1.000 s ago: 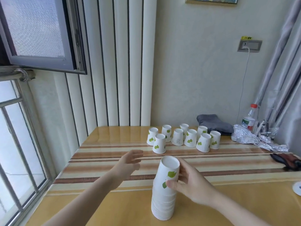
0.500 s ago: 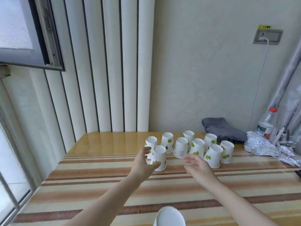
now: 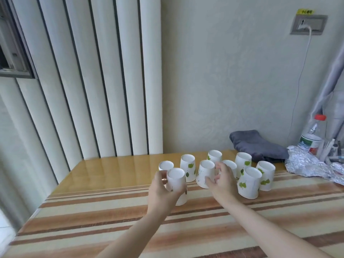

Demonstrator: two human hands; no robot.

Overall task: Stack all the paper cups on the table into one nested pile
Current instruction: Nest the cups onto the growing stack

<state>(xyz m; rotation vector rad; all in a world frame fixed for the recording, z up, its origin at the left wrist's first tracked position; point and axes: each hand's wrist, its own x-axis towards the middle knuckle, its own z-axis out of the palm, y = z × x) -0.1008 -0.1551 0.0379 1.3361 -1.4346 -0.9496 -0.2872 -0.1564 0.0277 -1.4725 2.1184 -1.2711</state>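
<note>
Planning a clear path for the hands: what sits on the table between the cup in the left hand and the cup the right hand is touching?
In the head view, one cup stands behind that gap; otherwise bare table.

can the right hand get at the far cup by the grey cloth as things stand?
Probably not directly. The right hand is at a nearer cup, and the far cup stands behind two closer cups; reaching over their tops looks possible, but risks knocking them.

both hands (image 3: 162, 190) now at upturned cups (image 3: 176, 180)
</note>
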